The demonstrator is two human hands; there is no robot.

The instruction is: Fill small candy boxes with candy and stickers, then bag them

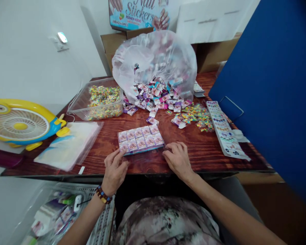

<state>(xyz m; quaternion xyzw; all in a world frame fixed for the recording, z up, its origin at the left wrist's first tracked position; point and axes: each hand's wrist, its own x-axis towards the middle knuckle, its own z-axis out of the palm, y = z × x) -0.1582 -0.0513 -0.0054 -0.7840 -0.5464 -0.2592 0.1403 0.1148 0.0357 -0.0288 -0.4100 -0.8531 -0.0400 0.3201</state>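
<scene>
Near desk edge: grid of small printed packets (140,139) lying flat on the wooden desk (97,161), between both hands.
Left hand (114,172): fingers (114,158) curved, touching the grid's near left corner.
Right hand (177,160): fingers (170,149) touching the near right corner; gripping or merely resting, cannot be told.
Far side: loose packets (155,97) spilling from a clear plastic bag (155,58), near the grid.
Left of pile: plastic tub (98,98).

dark and orange beaded bracelet (103,195), mottled floral top (165,221), bare hands (177,160)
</scene>
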